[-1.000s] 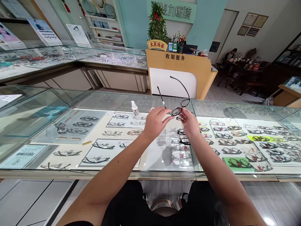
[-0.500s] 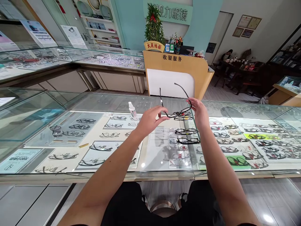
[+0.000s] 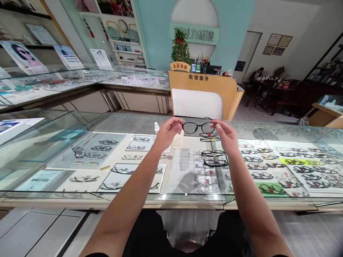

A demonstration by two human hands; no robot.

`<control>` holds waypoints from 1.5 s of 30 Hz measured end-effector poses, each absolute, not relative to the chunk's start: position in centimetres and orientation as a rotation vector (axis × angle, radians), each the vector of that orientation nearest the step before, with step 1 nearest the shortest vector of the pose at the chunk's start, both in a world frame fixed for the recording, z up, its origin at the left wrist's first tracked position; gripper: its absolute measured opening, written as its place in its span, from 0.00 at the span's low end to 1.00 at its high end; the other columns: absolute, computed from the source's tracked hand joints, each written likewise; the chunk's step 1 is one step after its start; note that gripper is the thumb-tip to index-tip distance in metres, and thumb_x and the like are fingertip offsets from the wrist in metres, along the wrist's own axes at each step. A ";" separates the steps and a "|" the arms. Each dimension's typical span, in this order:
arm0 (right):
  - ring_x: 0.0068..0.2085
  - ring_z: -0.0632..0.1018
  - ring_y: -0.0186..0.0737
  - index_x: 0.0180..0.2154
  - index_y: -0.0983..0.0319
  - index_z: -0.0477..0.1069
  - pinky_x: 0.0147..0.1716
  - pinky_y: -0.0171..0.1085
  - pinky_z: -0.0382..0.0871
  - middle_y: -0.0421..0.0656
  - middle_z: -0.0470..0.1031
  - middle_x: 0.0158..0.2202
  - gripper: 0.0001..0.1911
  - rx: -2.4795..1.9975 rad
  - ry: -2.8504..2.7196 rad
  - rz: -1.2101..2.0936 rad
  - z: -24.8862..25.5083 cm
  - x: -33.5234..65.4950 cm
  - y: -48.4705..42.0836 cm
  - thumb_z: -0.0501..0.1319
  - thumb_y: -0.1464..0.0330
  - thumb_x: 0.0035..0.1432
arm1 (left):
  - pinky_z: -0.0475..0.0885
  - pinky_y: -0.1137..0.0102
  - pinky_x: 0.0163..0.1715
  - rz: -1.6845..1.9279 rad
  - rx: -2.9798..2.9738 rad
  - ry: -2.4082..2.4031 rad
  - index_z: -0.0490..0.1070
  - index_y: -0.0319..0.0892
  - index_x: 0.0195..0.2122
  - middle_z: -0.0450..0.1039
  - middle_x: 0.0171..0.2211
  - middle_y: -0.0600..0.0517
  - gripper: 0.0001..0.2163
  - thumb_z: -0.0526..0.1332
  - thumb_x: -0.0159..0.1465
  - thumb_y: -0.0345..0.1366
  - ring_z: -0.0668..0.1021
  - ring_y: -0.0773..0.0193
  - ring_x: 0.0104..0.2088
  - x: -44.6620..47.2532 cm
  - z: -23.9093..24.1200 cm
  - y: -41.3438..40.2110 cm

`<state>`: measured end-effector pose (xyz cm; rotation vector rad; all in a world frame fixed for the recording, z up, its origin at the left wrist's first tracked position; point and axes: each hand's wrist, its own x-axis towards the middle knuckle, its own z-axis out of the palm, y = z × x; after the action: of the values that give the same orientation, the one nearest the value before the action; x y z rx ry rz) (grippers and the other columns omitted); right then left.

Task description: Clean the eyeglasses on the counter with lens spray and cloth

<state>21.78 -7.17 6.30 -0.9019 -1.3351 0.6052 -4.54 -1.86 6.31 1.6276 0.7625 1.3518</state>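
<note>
I hold a pair of black-framed glasses [image 3: 198,127] level above the glass display counter [image 3: 53,142], lenses facing me. My left hand [image 3: 168,132] pinches the frame's left end. My right hand [image 3: 225,134] pinches its right end. The temples point away from me and are mostly hidden behind the frame. Under the glass below my hands lie several rows of spectacle frames [image 3: 213,158] on white trays.
A small white spray bottle [image 3: 156,127] stands on the counter just left of my left hand. A wooden cashier desk [image 3: 206,92] with a potted plant [image 3: 180,48] stands beyond. More glass cases [image 3: 80,80] run along the left. A dark table [image 3: 281,87] is at the far right.
The glasses went from tilted with temples pointing up to level, front facing me. My hands moved apart to the frame's two ends, and my view tilted up slightly.
</note>
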 end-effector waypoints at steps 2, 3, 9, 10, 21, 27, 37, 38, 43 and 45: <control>0.43 0.81 0.46 0.43 0.51 0.86 0.51 0.47 0.73 0.41 0.83 0.37 0.15 -0.885 -1.341 0.517 7.2 21.7 -7.8 0.68 0.49 0.67 | 0.70 0.68 0.34 1.377 1.606 0.759 0.79 0.44 0.44 0.76 0.32 0.51 0.28 0.71 0.60 0.66 0.71 0.66 0.29 -4.5 7.6 -2.8; 0.42 0.80 0.45 0.42 0.52 0.85 0.51 0.47 0.73 0.40 0.83 0.36 0.16 -0.867 -1.348 0.469 8.0 21.6 -8.2 0.68 0.49 0.67 | 0.68 0.68 0.32 1.403 1.604 0.751 0.80 0.45 0.44 0.74 0.30 0.52 0.28 0.70 0.61 0.66 0.69 0.66 0.28 -4.4 8.4 -3.3; 0.42 0.80 0.41 0.43 0.53 0.82 0.48 0.44 0.74 0.40 0.82 0.38 0.12 -0.680 -1.419 0.228 16.4 21.2 -11.5 0.66 0.53 0.71 | 0.64 0.70 0.28 1.558 1.669 0.611 0.83 0.48 0.49 0.71 0.30 0.52 0.24 0.69 0.65 0.62 0.69 0.66 0.29 -4.3 16.2 -6.6; 0.42 0.80 0.41 0.43 0.52 0.82 0.48 0.43 0.74 0.40 0.81 0.38 0.12 -0.649 -1.430 0.197 17.9 21.1 -12.2 0.65 0.53 0.72 | 0.65 0.70 0.28 1.568 1.694 0.599 0.83 0.48 0.51 0.73 0.31 0.52 0.24 0.68 0.66 0.62 0.70 0.65 0.30 -4.4 17.6 -7.3; 0.43 0.81 0.42 0.47 0.51 0.81 0.47 0.44 0.77 0.41 0.81 0.42 0.16 -0.515 -1.454 0.053 25.0 19.9 -18.3 0.62 0.49 0.74 | 0.72 0.66 0.32 1.708 1.838 0.549 0.81 0.51 0.56 0.82 0.53 0.44 0.24 0.62 0.71 0.62 0.83 0.55 0.47 -4.8 25.2 -13.4; 0.40 0.79 0.40 0.48 0.52 0.80 0.44 0.41 0.77 0.41 0.78 0.39 0.17 -0.504 -1.406 0.042 25.6 19.5 -19.2 0.62 0.48 0.73 | 0.72 0.66 0.33 1.763 1.870 0.512 0.81 0.50 0.55 0.83 0.49 0.44 0.24 0.62 0.71 0.62 0.83 0.55 0.45 -4.5 25.7 -14.1; 0.39 0.79 0.37 0.48 0.54 0.81 0.49 0.41 0.77 0.38 0.75 0.36 0.14 -0.417 -1.253 0.236 24.6 19.7 -18.7 0.67 0.52 0.70 | 0.72 0.69 0.34 1.833 1.859 0.601 0.80 0.49 0.53 0.82 0.50 0.48 0.23 0.63 0.71 0.61 0.81 0.61 0.44 -2.9 25.7 -17.3; 0.38 0.79 0.37 0.48 0.53 0.81 0.50 0.41 0.77 0.38 0.76 0.36 0.15 -0.421 -1.244 0.252 24.6 19.8 -18.5 0.68 0.51 0.70 | 0.72 0.69 0.34 1.831 1.851 0.611 0.80 0.49 0.53 0.82 0.50 0.48 0.23 0.63 0.71 0.61 0.81 0.61 0.44 -2.8 25.7 -17.5; 0.41 0.83 0.40 0.50 0.53 0.81 0.47 0.43 0.80 0.40 0.80 0.38 0.20 -0.464 -1.219 0.307 24.5 19.9 -18.5 0.67 0.47 0.68 | 0.72 0.68 0.33 1.829 1.848 0.596 0.79 0.49 0.54 0.82 0.51 0.47 0.23 0.64 0.70 0.61 0.81 0.61 0.44 -2.7 25.6 -17.8; 0.43 0.84 0.41 0.50 0.53 0.81 0.47 0.43 0.81 0.41 0.82 0.38 0.21 -0.476 -1.220 0.314 24.4 19.8 -18.6 0.65 0.46 0.69 | 0.72 0.68 0.35 1.817 1.857 0.569 0.79 0.49 0.54 0.81 0.50 0.48 0.24 0.64 0.70 0.62 0.82 0.61 0.44 -2.9 25.5 -17.5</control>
<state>19.84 -18.61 24.43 -0.4764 -1.2200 0.3140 -2.87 -17.53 25.46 1.8566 0.5688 1.8173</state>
